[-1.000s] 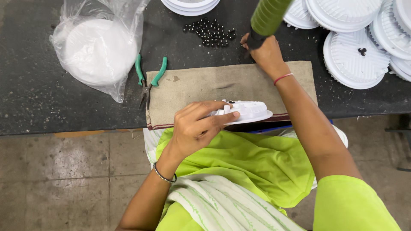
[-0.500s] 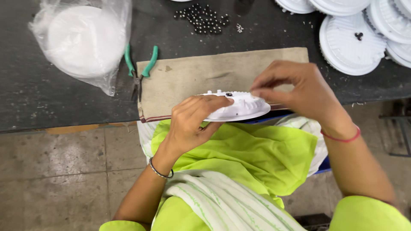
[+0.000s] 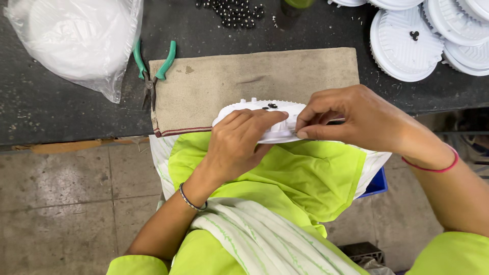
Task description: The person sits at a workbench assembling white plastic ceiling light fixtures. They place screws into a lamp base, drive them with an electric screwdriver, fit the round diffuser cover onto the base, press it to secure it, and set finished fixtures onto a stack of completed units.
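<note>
At the far left a clear plastic bag [image 3: 76,40] with white round parts inside lies on the dark workbench [image 3: 51,109]. Just beside it, a pair of green-handled pliers [image 3: 152,69] lies with its handles pointing away from the person and its nose touching the edge of the beige cloth mat [image 3: 244,76]. I think the mat is there to give a soft, non-slipping place for the work.

The left hand [image 3: 239,145] grips the white round plastic disc [image 3: 265,109] from the near side, with the fingers curled over its top. It seems to hold the disc firm against the edge of the bench. The disc is at the near edge of the mat, above the lap, lying almost flat. It is round, so it has no real long axis; its toothed face looks up, with small black pieces on it.

The right hand [image 3: 351,119] pinches at the right rim of the disc with thumb and forefinger pressed together; what it pinches is too small to tell.

Further right, a pile of black beads [image 3: 232,10] and a stack of white discs [image 3: 407,46] lie near, probably for easy reach.
</note>
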A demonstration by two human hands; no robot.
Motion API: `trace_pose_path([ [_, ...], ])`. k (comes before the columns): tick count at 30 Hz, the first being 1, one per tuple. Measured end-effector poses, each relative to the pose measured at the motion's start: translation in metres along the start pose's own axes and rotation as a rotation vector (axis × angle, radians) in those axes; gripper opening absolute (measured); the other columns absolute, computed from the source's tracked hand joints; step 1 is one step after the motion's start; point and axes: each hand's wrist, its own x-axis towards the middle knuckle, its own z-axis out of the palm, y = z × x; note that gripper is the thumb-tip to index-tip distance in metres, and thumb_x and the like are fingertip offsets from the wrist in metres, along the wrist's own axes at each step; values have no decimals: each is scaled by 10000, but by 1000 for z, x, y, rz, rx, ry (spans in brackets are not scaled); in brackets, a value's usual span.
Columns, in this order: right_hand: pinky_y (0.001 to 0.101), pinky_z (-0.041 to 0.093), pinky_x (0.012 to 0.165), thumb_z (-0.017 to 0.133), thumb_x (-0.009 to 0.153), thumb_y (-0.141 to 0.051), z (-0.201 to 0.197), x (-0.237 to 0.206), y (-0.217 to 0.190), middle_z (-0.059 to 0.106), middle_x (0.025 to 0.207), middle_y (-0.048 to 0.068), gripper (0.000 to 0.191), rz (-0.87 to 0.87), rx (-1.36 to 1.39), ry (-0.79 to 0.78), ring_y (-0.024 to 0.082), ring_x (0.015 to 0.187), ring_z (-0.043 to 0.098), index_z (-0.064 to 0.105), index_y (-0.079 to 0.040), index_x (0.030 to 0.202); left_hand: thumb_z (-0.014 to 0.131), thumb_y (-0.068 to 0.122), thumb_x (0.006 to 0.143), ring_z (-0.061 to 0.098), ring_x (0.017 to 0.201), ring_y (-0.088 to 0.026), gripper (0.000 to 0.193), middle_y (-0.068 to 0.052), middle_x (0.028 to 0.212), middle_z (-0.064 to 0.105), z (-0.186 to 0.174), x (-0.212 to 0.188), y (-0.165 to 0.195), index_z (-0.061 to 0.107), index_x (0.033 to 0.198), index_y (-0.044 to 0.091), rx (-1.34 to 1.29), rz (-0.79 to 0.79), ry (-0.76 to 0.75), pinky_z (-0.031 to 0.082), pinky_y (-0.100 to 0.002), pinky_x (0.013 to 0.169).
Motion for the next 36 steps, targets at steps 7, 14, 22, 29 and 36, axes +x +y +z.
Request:
trace_pose_path([
  [7, 262, 599, 733, 774, 813, -174, 3, -4, 0, 813, 844, 24, 192, 149, 11, 17, 86, 776, 739, 784, -57, 964, 811, 49, 821, 705, 1057, -248, 524, -60, 1106, 713, 5, 0, 4, 624, 1309, 86, 17, 8, -1, 538, -399, 910],
  [14, 254, 600, 747, 775, 799, -160, 2, -4, 2, 824, 836, 19, 189, 265, 31, 29, 78, 782, 750, 785, -54, 955, 791, 39, 794, 700, 1075, -249, 573, -58, 1101, 703, 8, 0, 11, 604, 1333, 89, 47, -20, -33, 530, -402, 921],
  [22, 242, 605, 757, 779, 804, -128, -5, 0, 6, 821, 830, 25, 163, 216, 69, 41, 75, 791, 739, 793, -30, 933, 774, 10, 777, 699, 1065, -244, 579, -47, 1115, 706, 8, 6, 11, 609, 1325, 97, 47, -32, -7, 536, -396, 932],
  [29, 240, 605, 747, 780, 804, -125, -6, 2, 2, 824, 829, 24, 152, 207, 71, 44, 73, 781, 738, 800, -36, 925, 767, 7, 784, 707, 1076, -242, 557, -38, 1138, 712, 7, 6, 11, 607, 1310, 98, 31, -29, -4, 538, -392, 937],
  [36, 232, 608, 726, 784, 798, -132, -5, 2, -2, 822, 825, 14, 153, 162, -15, 87, 67, 766, 751, 796, -48, 926, 775, 9, 785, 705, 1046, -247, 546, -45, 1098, 707, 7, 6, 11, 623, 1301, 106, 38, -43, -16, 541, -393, 918],
])
